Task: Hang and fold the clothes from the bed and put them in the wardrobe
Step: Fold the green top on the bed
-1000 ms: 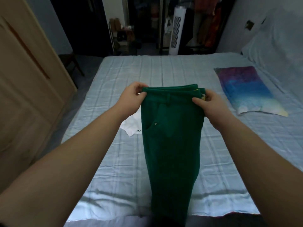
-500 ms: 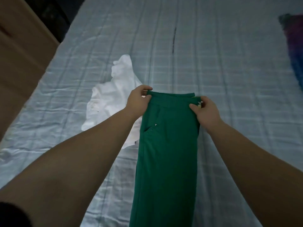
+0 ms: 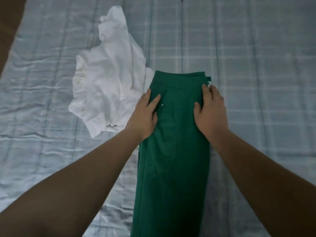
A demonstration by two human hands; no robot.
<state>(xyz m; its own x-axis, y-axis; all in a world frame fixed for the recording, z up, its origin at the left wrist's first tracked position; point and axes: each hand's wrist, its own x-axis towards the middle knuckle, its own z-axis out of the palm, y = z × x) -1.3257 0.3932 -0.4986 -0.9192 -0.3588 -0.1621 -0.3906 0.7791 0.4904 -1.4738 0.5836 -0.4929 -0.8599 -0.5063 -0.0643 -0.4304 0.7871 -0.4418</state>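
Green trousers (image 3: 172, 159) flat on checked bed (image 3: 256, 65), left hand (image 3: 143, 117) and right hand (image 3: 212, 113) atop, fingers (image 3: 155, 101) straight

green trousers (image 3: 174, 151) | flat, lengthwise on bed (image 3: 256, 65) | white garment (image 3: 109, 74) | crumpled beside

green trousers (image 3: 172, 151): matt woven cloth, smooth, with a tiny shiny rivet (image 3: 162, 104) by the pocket. white shirt (image 3: 106, 79) at 10 o'clock: thin matt cloth, crumpled. bed sheet (image 3: 256, 65): checked cloth, faint sheen, wrinkled toward 8 o'clock.
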